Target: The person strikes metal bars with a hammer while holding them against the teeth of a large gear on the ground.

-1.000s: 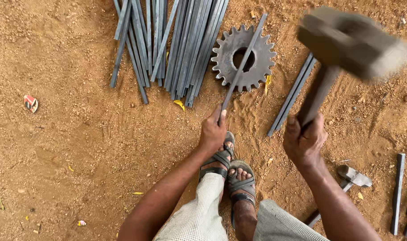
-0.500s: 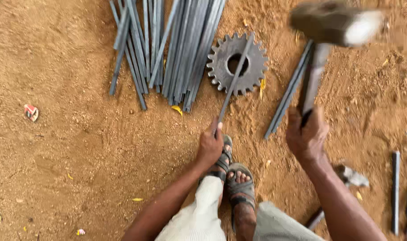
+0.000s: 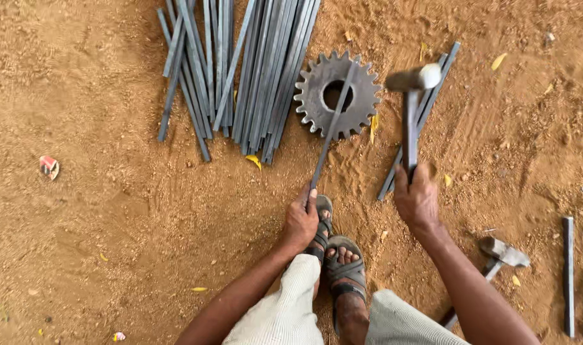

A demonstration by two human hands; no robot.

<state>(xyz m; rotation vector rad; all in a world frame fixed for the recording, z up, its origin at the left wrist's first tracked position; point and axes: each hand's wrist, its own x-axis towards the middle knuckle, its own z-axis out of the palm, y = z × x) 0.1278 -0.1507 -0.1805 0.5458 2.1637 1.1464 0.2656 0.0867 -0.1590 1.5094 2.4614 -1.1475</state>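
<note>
Head view, looking down on bare reddish dirt. Left hand [image 3: 301,220] has its fingers wrapped tight round the near end of a thin flat grey steel strip [image 3: 330,128], whose far end lies across a dark toothed steel gear wheel [image 3: 337,94] flat on the ground. Right hand [image 3: 416,199] is clenched low on the handle of a metal-headed hammer [image 3: 411,80], the head hanging just right of the gear and blurred. My read: to strike well, keep the strip pinned flat on the gear face, land the head square on the part over the gear, fingers well back. A sandalled foot [image 3: 344,268] sits between the arms. Bundle of long grey steel strips [image 3: 240,70] lies just left of the gear; a second hammer [image 3: 499,254] rests at lower right. Only packaging I note: a small crumpled red-and-white wrapper [image 3: 48,166], far left, well apart.
</note>
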